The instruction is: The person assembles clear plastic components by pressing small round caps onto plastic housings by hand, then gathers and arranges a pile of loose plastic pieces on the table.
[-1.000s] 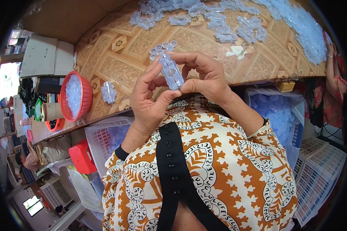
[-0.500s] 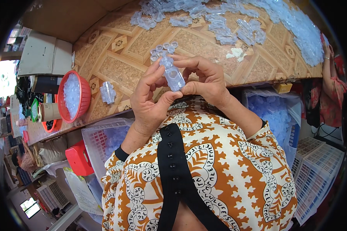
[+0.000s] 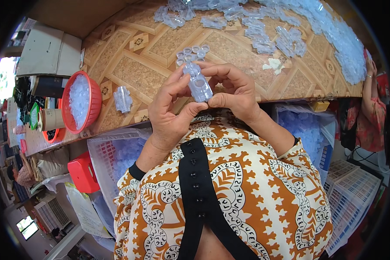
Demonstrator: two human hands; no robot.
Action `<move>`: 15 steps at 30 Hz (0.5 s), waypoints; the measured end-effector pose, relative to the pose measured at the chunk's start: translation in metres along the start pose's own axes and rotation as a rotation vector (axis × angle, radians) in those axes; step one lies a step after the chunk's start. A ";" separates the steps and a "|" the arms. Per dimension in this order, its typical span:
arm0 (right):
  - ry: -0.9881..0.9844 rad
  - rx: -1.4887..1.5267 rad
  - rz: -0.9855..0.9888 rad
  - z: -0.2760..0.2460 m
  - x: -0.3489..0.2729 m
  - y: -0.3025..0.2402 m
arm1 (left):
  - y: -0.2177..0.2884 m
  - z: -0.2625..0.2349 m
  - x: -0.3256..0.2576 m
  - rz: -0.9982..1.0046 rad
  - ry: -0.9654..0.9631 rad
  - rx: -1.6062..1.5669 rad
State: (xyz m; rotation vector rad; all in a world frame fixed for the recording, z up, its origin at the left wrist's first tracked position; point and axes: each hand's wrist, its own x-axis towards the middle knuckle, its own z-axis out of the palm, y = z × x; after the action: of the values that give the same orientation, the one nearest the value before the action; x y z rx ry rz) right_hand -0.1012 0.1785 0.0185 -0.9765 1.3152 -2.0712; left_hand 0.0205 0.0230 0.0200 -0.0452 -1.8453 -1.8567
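A clear plastic piece with a boxy body, a round opening and a narrower top (image 3: 199,86) is held between my two hands over the table's near edge. My left hand (image 3: 171,99) grips its left side, thumb at the lower end and fingers near the top. From the right, my right hand (image 3: 236,89) pinches it the same way, its thumb close to the left thumb. Just beyond the fingertips lie several small clear round caps or rings (image 3: 197,49). To the left, a similar clear plastic piece (image 3: 123,99) rests alone on the table.
A red basket (image 3: 98,103) of translucent parts stands on the left. Many clear pieces (image 3: 253,32) are spread at the back, heaped at right. Crates of parts (image 3: 302,130) sit below the table edge on both sides. Another person's arm (image 3: 370,89) shows at far right.
The view has shifted slightly, so the table things appear a little to the right. Both hands keep hold of the clear piece, with only a slight shift in its position.
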 end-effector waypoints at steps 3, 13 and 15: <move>0.030 -0.016 -0.002 0.001 0.000 -0.001 | -0.002 -0.002 0.003 0.023 -0.011 0.005; -0.036 -0.173 -0.096 0.001 0.008 0.009 | 0.001 -0.010 0.009 0.069 0.002 0.103; -0.052 -0.155 -0.102 0.006 0.009 0.007 | 0.003 -0.011 0.009 0.078 0.006 0.124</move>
State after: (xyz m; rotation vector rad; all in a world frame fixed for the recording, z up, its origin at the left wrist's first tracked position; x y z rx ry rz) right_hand -0.1021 0.1661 0.0167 -1.1789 1.4437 -2.0268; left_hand 0.0178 0.0096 0.0255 -0.0668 -1.9231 -1.6847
